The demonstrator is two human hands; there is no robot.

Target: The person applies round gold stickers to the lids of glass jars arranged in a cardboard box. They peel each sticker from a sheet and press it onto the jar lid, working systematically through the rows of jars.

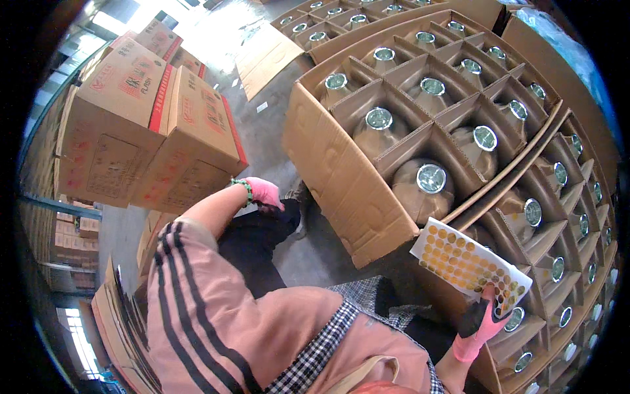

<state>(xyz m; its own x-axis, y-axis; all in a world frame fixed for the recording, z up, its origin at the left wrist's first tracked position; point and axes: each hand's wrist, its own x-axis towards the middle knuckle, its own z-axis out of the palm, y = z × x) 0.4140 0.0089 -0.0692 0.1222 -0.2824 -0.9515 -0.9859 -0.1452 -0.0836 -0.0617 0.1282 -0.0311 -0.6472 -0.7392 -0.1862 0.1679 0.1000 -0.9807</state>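
Note:
My right hand point(482, 322), in a pink and black glove, grips the lower edge of a white sheet of round gold stickers point(453, 255). Part of the sheet's lower right shows fewer gold dots. The sheet is held over the near corner of an open carton point(351, 197) with cardboard dividers. One clear glass vessel point(420, 197) with a shiny round mouth stands in the compartment closest to the sheet. My left hand point(264, 192), in a pink glove below a beaded bracelet, is by my dark-clad knee. Its fingers blend into the black cloth.
Another divided carton of glass vessels point(558, 269) adjoins on the right, and a further carton point(348, 23) stands behind. Closed brown cartons point(125, 118) are stacked at the left. A cardboard flap point(269, 59) sticks out over the grey floor point(262, 138). Blue plastic point(567, 56) lies at upper right.

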